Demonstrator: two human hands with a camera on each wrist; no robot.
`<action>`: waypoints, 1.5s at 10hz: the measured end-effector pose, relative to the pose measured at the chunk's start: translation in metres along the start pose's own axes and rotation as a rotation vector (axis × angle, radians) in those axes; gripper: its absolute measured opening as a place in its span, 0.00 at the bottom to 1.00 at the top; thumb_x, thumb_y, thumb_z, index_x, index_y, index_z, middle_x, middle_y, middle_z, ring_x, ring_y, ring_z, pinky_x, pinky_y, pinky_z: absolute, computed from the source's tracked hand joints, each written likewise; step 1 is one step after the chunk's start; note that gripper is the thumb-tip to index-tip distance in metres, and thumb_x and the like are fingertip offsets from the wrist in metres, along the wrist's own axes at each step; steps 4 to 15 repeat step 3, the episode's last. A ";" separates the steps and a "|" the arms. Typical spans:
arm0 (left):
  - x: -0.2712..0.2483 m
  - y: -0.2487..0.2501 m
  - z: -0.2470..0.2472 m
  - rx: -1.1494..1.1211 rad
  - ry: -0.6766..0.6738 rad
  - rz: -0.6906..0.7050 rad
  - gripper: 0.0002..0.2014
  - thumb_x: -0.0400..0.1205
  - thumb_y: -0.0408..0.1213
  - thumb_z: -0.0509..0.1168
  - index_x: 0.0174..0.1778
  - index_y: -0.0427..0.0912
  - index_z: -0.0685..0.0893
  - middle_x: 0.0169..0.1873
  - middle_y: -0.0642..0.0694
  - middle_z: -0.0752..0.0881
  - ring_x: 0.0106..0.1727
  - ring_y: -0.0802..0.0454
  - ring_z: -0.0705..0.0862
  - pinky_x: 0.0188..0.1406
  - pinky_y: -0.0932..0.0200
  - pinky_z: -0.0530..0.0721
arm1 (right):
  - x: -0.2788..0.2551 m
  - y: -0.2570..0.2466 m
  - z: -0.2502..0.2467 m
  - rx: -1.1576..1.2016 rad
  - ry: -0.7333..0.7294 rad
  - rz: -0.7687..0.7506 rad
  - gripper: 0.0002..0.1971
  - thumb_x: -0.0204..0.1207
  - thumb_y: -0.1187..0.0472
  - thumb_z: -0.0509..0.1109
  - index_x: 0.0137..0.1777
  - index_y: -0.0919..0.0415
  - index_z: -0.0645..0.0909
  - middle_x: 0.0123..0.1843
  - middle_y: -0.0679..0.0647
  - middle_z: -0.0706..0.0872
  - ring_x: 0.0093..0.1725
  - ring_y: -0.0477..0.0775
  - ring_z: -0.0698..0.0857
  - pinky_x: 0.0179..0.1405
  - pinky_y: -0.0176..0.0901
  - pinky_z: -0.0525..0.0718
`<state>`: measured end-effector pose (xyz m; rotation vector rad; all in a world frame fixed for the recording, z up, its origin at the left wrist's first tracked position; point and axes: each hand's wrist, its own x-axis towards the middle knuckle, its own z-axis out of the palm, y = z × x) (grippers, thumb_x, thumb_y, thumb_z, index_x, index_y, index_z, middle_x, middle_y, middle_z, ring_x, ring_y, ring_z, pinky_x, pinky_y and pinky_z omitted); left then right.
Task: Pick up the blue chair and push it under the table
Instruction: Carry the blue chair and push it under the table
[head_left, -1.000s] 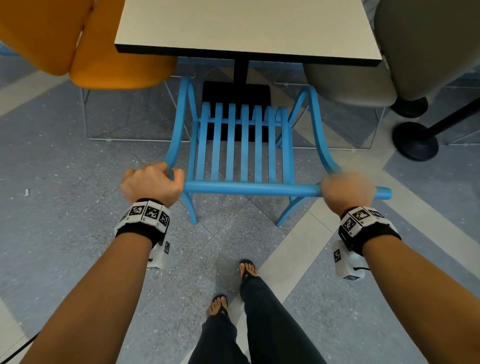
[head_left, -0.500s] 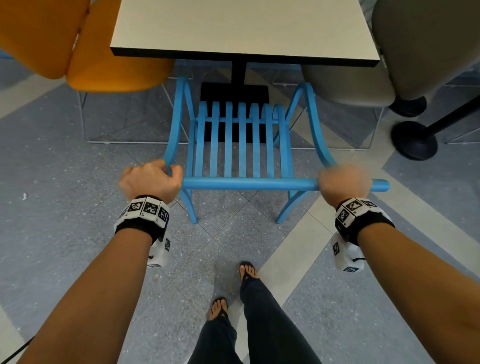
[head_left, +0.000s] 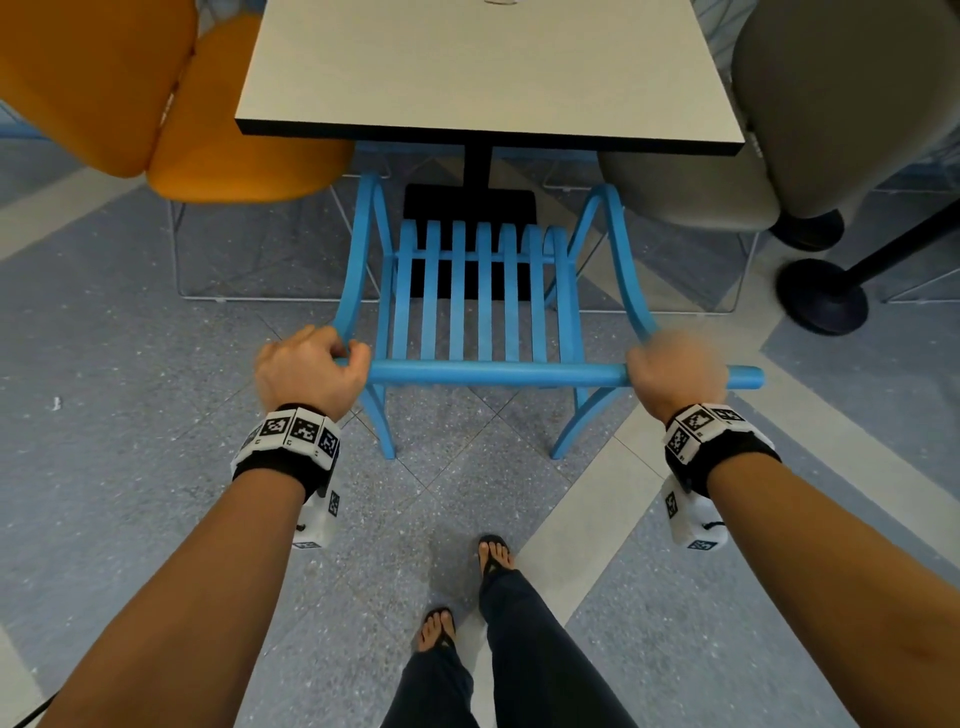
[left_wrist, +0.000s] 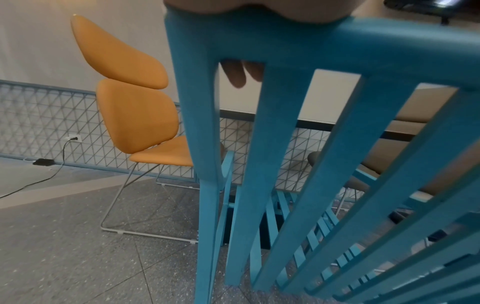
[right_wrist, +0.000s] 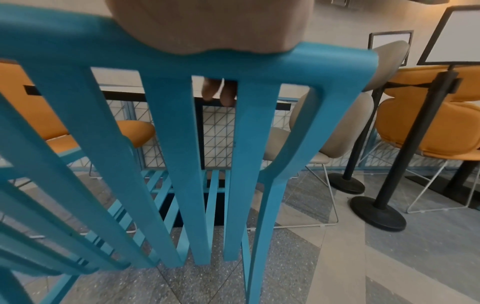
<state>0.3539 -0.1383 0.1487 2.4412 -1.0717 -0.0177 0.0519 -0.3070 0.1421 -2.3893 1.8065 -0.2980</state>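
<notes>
The blue slatted chair (head_left: 483, 301) stands in front of me, its front end under the near edge of the pale table (head_left: 488, 73). My left hand (head_left: 311, 369) grips the left end of the chair's top rail (head_left: 498, 374), fingers curled round it. My right hand (head_left: 675, 371), blurred, grips the rail near its right end. In the left wrist view the fingertips (left_wrist: 237, 76) show behind the rail (left_wrist: 389, 51). In the right wrist view the fingertips (right_wrist: 221, 92) wrap behind the rail (right_wrist: 103, 47) too.
An orange chair (head_left: 156, 104) stands left of the table and a grey chair (head_left: 831, 130) right of it. A black post base (head_left: 821, 296) sits on the floor at the right. The table's black pedestal (head_left: 470, 205) is ahead of the seat. My feet (head_left: 467, 597) are behind the chair.
The chair has slid forward toward the table with both hands on its top rail; its front end now lies further under the table edge.
</notes>
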 end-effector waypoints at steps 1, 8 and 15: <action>-0.017 0.004 -0.004 -0.021 0.003 0.050 0.09 0.73 0.43 0.65 0.33 0.41 0.84 0.31 0.42 0.87 0.31 0.48 0.76 0.56 0.46 0.76 | -0.014 -0.004 -0.007 0.043 -0.038 -0.015 0.17 0.69 0.48 0.54 0.35 0.63 0.74 0.36 0.58 0.77 0.38 0.60 0.74 0.41 0.53 0.74; -0.064 0.036 -0.089 -0.209 0.254 0.218 0.16 0.71 0.49 0.59 0.45 0.43 0.83 0.40 0.43 0.87 0.47 0.41 0.84 0.54 0.45 0.76 | -0.062 -0.024 -0.095 0.182 0.270 -0.146 0.24 0.66 0.44 0.51 0.48 0.63 0.77 0.48 0.62 0.81 0.51 0.64 0.77 0.51 0.58 0.73; -0.064 0.036 -0.089 -0.209 0.254 0.218 0.16 0.71 0.49 0.59 0.45 0.43 0.83 0.40 0.43 0.87 0.47 0.41 0.84 0.54 0.45 0.76 | -0.062 -0.024 -0.095 0.182 0.270 -0.146 0.24 0.66 0.44 0.51 0.48 0.63 0.77 0.48 0.62 0.81 0.51 0.64 0.77 0.51 0.58 0.73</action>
